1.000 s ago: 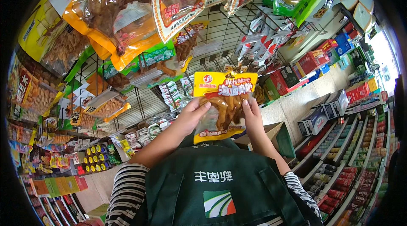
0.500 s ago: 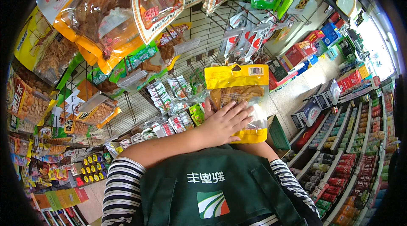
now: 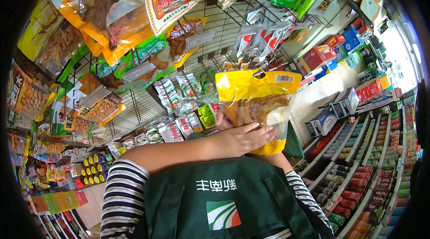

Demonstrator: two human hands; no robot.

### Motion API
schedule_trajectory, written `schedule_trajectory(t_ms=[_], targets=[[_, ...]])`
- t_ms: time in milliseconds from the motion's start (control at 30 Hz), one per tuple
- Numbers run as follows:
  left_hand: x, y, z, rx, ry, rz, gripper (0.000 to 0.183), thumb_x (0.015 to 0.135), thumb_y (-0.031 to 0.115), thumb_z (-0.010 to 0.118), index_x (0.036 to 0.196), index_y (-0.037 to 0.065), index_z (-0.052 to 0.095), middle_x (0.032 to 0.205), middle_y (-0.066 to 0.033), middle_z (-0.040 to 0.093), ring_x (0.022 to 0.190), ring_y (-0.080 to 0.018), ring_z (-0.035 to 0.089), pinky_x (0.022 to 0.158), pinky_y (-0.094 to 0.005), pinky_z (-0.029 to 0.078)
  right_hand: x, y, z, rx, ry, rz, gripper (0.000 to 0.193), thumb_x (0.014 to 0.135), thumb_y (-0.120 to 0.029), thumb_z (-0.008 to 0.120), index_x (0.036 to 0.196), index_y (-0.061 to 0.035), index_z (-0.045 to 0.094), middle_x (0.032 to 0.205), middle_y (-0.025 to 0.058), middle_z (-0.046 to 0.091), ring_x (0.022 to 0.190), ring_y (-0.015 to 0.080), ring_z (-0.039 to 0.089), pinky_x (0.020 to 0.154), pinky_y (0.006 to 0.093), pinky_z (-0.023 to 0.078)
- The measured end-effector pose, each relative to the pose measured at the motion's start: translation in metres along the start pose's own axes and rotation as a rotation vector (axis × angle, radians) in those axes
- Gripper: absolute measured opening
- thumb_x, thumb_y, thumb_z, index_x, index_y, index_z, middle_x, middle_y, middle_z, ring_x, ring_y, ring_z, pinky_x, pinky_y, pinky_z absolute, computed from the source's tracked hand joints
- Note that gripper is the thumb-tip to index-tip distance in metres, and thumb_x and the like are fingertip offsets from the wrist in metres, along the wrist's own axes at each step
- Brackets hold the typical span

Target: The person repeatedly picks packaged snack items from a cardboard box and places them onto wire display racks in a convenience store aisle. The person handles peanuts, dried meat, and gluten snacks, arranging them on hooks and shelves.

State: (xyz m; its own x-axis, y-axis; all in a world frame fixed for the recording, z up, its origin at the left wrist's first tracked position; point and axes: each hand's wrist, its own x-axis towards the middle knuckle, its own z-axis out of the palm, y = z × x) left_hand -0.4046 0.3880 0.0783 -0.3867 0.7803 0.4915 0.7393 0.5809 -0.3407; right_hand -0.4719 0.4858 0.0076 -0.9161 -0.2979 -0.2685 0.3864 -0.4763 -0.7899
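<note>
In front of my chest is a yellow food packet [image 3: 255, 87] with a clear window, a hang hole and brown, meat-like food inside. It stands upright, tilted a little. My left hand [image 3: 249, 138] rests across the packet's lower front, its fingers stretched out over the plastic. From behind, my right hand [image 3: 222, 121] supports the packet; only some fingertips show past its left edge, and the rest of that hand is hidden. My right forearm [image 3: 278, 162] passes behind the packet's bottom.
A wire rack [image 3: 197, 44] holds hanging food packets, among them a large orange-edged meat bag [image 3: 118, 19]. Small packets stand in boxes [image 3: 177, 129] below. Drink shelves [image 3: 358, 176] curve along the right. Cartons [image 3: 323, 120] sit on the floor beside them.
The packet's top has tipped to the right and the packet has turned slightly. My left hand has slid lower on its front, and its fingers lie closer together.
</note>
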Motion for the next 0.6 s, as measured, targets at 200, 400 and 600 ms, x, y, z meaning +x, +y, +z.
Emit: schedule_trajectory(t_ms=[200, 400, 600], targets=[[0.003, -0.001, 0.000, 0.006, 0.017, 0.037, 0.048, 0.077, 0.016, 0.036, 0.124, 0.007, 0.037, 0.133, -0.0035, 0.033, 0.123, -0.0133, 0.029, 0.103, -0.0362, 0.009, -0.004, -0.012, -0.003, -0.045, 0.027, -0.022, 0.052, 0.086, -0.042, 0.040, 0.120, -0.0023, 0.036, 0.094, 0.0124, 0.052, 0.082, 0.0186, 0.052, 0.070, 0.0306, 0.042], [-0.001, -0.003, 0.010, -0.028, -0.002, 0.031, 0.050, 0.077, 0.016, 0.035, 0.127, 0.009, 0.033, 0.134, -0.0015, 0.032, 0.124, -0.0119, 0.027, 0.103, -0.0354, 0.008, 0.000, -0.013, -0.004, -0.070, 0.029, -0.008, 0.052, 0.086, -0.042, 0.040, 0.119, -0.0028, 0.037, 0.093, 0.0123, 0.053, 0.081, 0.0188, 0.052, 0.069, 0.0309, 0.043], [0.005, -0.008, -0.004, 0.192, -0.016, 0.134, 0.052, 0.077, 0.016, 0.035, 0.128, 0.005, 0.028, 0.135, -0.0049, 0.028, 0.125, -0.0131, 0.024, 0.104, -0.0342, 0.012, 0.000, -0.016, -0.007, -0.094, 0.040, 0.009, 0.051, 0.086, -0.042, 0.041, 0.119, -0.0033, 0.037, 0.091, 0.0122, 0.053, 0.079, 0.0190, 0.053, 0.067, 0.0312, 0.044]])
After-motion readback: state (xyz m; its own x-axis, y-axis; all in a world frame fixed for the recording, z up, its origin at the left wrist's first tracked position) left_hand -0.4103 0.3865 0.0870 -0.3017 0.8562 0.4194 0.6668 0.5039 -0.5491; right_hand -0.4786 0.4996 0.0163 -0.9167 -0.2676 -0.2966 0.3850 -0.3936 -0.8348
